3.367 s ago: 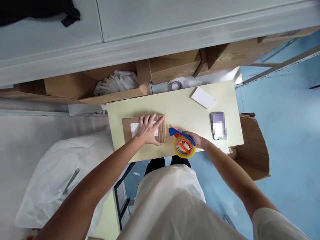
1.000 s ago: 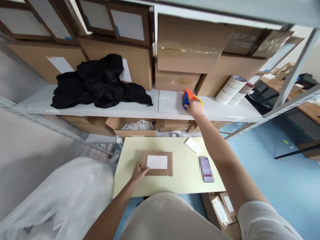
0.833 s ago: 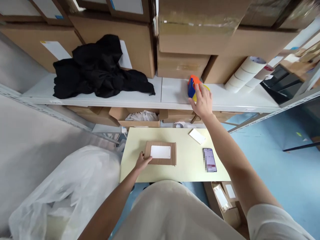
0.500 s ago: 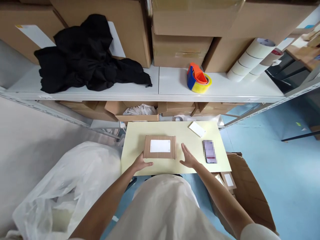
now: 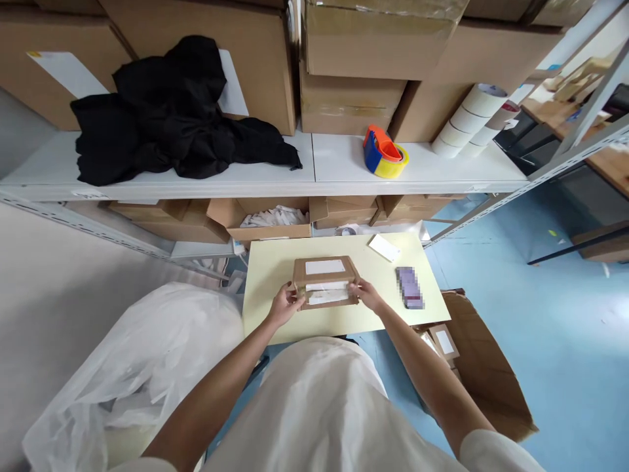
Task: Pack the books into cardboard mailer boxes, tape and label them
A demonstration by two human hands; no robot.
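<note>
A small cardboard box (image 5: 301, 270) is over the pale yellow table (image 5: 265, 255), tilted so its near side faces me. White labels show on its top and on that near side. My left hand (image 5: 285, 304) grips the box's left near corner, and my right hand (image 5: 364, 294) holds its right near edge. Beyond the box, a white card-like item (image 5: 384, 248) lies on the table. A phone (image 5: 409, 287), its screen blurred out, lies to the right of my right hand.
Above the table, a shelf holds black cloth (image 5: 167, 118), a tape dispenser (image 5: 383, 152), tape rolls (image 5: 466, 121) and large cartons (image 5: 363, 42). A translucent plastic bag (image 5: 181, 347) stands at left. An open carton (image 5: 491, 367) with small labelled boxes sits on the floor at right.
My right hand has closed onto the box from the right. The box has tipped up, showing its near side, and sits slightly farther right. The view has shifted a little.
</note>
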